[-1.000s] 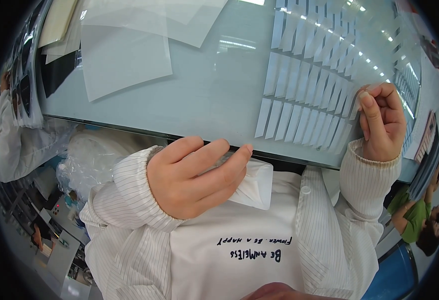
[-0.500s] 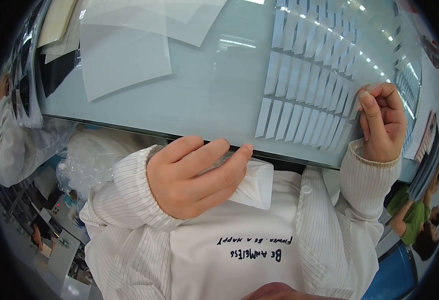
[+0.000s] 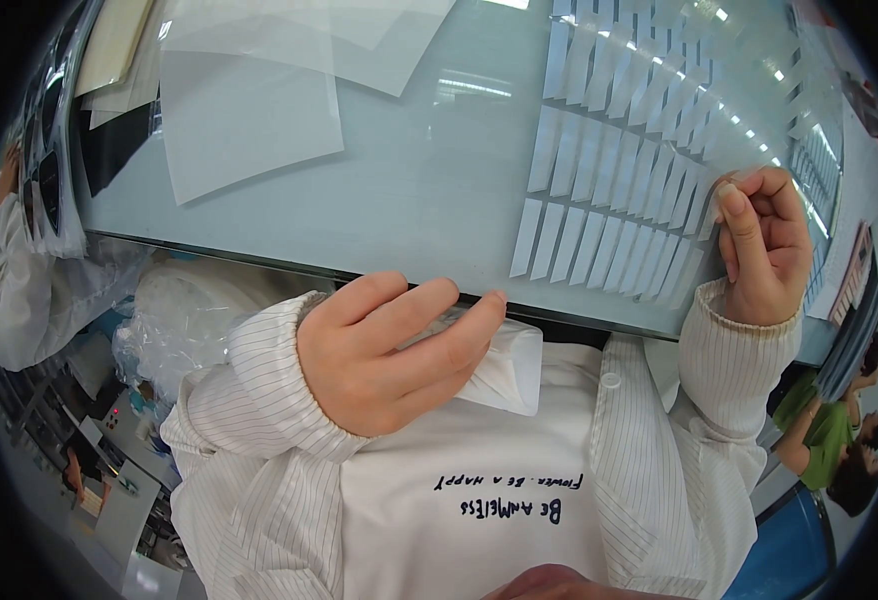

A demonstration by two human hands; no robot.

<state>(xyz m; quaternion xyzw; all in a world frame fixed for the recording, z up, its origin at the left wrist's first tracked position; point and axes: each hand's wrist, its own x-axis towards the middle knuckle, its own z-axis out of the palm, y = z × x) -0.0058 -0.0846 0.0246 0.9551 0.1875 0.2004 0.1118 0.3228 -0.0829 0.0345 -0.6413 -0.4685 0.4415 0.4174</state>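
My left hand [image 3: 394, 355] is at the table's near edge, back up, fingers curled and a little apart. From under them comes a white folded sheet [image 3: 519, 370], of paper or cloth; the hand seems to grip it, with the thumb hidden. Over the right part of the glass-like table, my right hand [image 3: 767, 245] has its thumb and forefinger pressed together in a pinch. What lies between those fingertips is too small to make out. Just left of that hand, narrow pale strips [image 3: 599, 165] lie in slanted rows on the tabletop [image 3: 429, 190].
Translucent white sheets [image 3: 249, 130] overlap at the far left, beside a cream stack [image 3: 114, 45]. Clear plastic wrapping [image 3: 174, 325] sits below the table edge at left. Dark flat items [image 3: 854, 325] are stacked at the right. A person in green [image 3: 819, 440] is beyond.
Almost nothing differs. My left hand and the white folded sheet have shifted very slightly; my right hand keeps its pinch in the same place.
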